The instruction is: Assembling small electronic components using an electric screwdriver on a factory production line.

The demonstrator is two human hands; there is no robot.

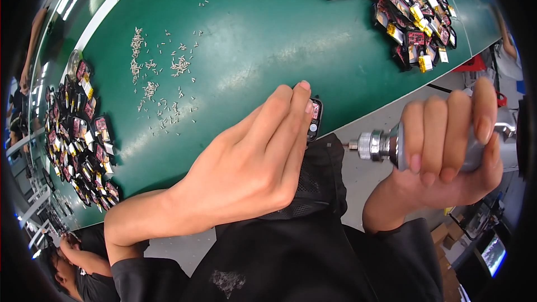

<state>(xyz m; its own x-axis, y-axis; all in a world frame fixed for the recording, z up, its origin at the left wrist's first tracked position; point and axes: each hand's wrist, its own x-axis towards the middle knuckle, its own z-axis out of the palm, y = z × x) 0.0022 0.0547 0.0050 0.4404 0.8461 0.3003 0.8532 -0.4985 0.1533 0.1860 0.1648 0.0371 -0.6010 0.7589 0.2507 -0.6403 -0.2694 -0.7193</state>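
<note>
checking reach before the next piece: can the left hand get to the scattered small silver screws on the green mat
Probably yes. The left hand rests on a small black device at the mat's near edge, and bare green mat lies between it and the small silver screws; nothing stands in the way.

Head view looks steeply down, close over the green table (268, 39), perhaps tilted.

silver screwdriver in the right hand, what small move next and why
Probably swing the silver power screwdriver left and down toward the small black device with a red board. Its tip points at the device but hangs off the green mat, while the left hand pins the device at the edge.
</note>
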